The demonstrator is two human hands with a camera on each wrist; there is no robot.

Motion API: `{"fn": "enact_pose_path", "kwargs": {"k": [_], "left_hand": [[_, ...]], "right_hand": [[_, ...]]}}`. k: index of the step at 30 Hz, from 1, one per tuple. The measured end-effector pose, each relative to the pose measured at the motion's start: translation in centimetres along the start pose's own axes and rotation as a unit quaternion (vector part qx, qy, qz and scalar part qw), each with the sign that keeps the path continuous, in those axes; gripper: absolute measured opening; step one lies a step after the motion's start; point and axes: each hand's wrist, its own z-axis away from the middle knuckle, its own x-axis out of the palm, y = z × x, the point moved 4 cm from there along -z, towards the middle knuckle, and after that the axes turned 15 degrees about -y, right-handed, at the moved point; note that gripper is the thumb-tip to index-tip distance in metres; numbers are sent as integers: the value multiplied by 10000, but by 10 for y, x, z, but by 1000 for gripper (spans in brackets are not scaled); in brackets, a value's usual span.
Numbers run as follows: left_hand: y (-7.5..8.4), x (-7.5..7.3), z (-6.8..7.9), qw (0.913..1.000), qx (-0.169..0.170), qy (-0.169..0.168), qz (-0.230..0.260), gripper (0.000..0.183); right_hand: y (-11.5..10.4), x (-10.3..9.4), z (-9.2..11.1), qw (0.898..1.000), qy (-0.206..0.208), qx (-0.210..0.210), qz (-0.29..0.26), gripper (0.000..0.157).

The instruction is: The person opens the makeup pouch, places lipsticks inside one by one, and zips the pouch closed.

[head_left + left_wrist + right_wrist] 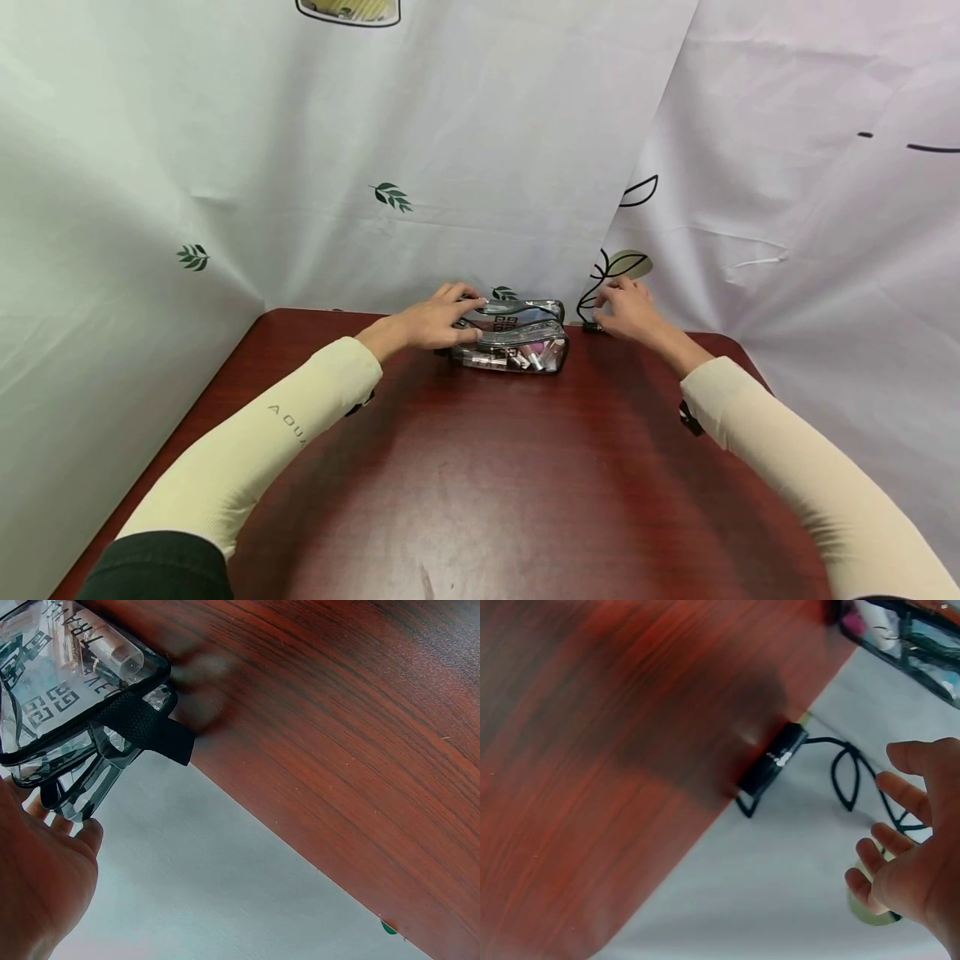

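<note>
A clear cosmetic bag (517, 335) with black trim and a printed square logo sits at the table's back edge. Small tubes and bottles show through its side. My left hand (437, 320) is at the bag's left end, thumb and fingers spread apart, fingertips at its top. In the left wrist view that hand (46, 874) has its fingertips by the bag's clear handle (90, 787); how firmly they touch is hidden. To the right of the bag, my right hand (628, 312) hovers with loosely bent fingers, holding nothing. Near it lies a small black object (774, 759) with white marks.
The dark red wooden table (465, 467) spreads out in front of the bag. White printed cloth (480, 150) hangs close behind the table and along both sides. A black fabric tab (169, 739) sticks out from the bag's end.
</note>
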Motion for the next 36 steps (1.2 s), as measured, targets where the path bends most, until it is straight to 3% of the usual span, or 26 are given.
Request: {"fn": "enact_pose_path", "kwargs": {"k": [23,36], "left_hand": [[-1,2,0,10000,-18,-12,23,77],[0,0,0,10000,67,-29,3,76]], "right_hand": [[39,37,-5,9927,-834,866,-31,53],[51,48,-8,9904,-887,1064,19,61]]}}
